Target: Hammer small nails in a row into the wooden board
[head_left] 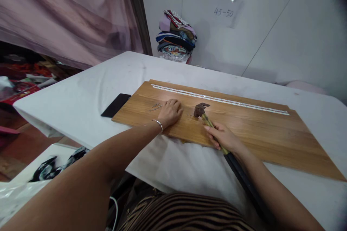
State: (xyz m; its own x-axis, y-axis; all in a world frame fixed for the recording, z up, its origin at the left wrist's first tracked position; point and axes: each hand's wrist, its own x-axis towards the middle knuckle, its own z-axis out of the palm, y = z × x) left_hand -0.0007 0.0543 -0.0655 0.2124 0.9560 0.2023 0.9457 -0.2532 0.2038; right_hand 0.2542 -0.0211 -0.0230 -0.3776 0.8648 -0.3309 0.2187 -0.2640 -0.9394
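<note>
My right hand (pixel 221 135) is wrapped around the handle of a claw hammer (pixel 207 120). Its rusty head rests at or just over a wooden board (pixel 271 135); I cannot tell whether it touches. Just left of the head, several tiny nail heads (pixel 189 114) show on the wood. My left hand (pixel 170 111), with a bracelet at the wrist, lies palm down on the board, fingers stretched forward. Beside its left edge are several loose nails (pixel 155 107). What lies under the palm is hidden.
Two white measuring strips (pixel 217 98) run along the board's far edge. A black phone-like slab (pixel 116 105) lies left of the board on the white-covered table (pixel 81 90). Folded clothes (pixel 177 38) are stacked by the wall, and a pink curtain (pixel 67 14) hangs at the left.
</note>
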